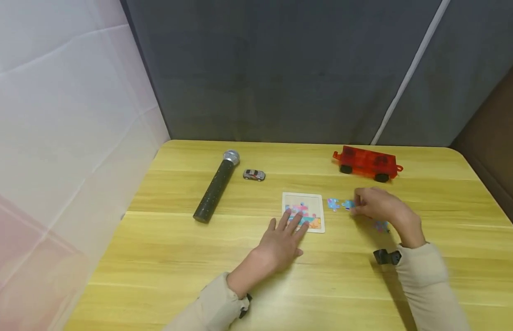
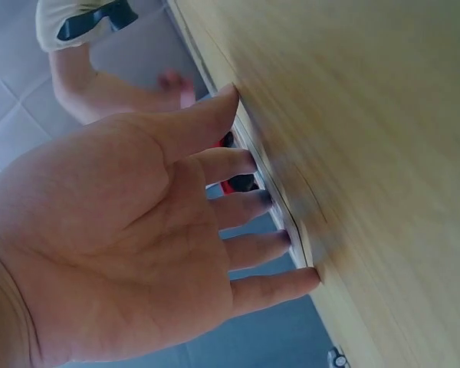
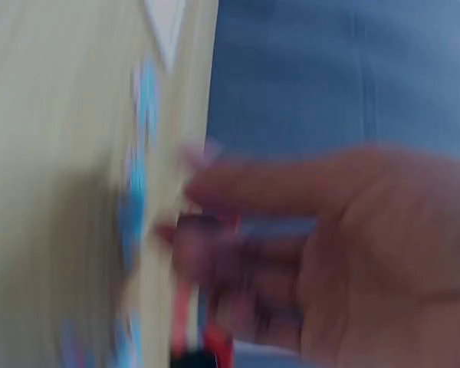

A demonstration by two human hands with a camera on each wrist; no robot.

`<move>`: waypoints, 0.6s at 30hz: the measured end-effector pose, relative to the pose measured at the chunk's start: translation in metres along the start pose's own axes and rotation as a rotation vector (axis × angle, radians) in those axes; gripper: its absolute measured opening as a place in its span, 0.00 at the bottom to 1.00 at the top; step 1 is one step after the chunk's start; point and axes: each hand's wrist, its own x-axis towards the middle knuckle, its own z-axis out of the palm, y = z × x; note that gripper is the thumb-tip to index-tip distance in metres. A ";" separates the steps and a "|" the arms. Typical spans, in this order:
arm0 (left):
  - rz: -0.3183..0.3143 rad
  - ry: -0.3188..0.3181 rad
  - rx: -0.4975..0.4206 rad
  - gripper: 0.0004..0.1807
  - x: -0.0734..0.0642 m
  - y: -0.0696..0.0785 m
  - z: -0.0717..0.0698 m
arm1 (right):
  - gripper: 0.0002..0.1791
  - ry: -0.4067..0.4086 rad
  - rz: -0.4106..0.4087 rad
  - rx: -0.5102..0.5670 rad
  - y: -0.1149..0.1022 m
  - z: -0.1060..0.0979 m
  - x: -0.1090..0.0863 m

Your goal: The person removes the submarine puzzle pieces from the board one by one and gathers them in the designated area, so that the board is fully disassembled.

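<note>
My left hand (image 1: 279,243) rests with fingers spread on the lower part of a small square jigsaw puzzle (image 1: 302,197), which has a pale frame and a partly filled, colourful picture. In the left wrist view its straight fingertips (image 2: 276,287) lie along the board's edge. To the right, my right hand (image 1: 378,204) is raised over loose puzzle pieces, thumb and fingers curled together. They pinch a small pink puzzle piece (image 2: 188,96), blurred in the wrist views. Blue pieces (image 1: 333,204) lie between the board and this hand, and another piece (image 1: 381,225) lies under the wrist.
A black speckled microphone (image 1: 215,191) with a silver head lies at the left, beside a small silver toy car (image 1: 254,174). Behind the right hand stands a translucent red toy wagon (image 1: 368,162). A grey partition (image 1: 256,69) borders the wooden table's far edge.
</note>
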 end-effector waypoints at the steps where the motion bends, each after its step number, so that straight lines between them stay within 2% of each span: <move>1: -0.006 -0.003 -0.005 0.39 0.001 0.001 0.000 | 0.09 0.026 -0.063 0.011 -0.009 0.005 0.008; 4: -0.021 -0.013 -0.009 0.39 0.002 0.003 -0.001 | 0.05 0.086 -0.235 0.021 -0.032 0.021 0.032; 6: -0.027 -0.019 -0.001 0.39 0.003 0.004 -0.002 | 0.07 0.102 -0.284 0.018 -0.044 0.031 0.044; 10: -0.027 -0.028 0.030 0.39 0.003 0.004 -0.003 | 0.10 0.115 -0.287 0.022 -0.056 0.046 0.057; 18: -0.031 -0.026 0.088 0.39 0.000 0.002 -0.002 | 0.02 0.130 -0.265 0.070 -0.062 0.055 0.061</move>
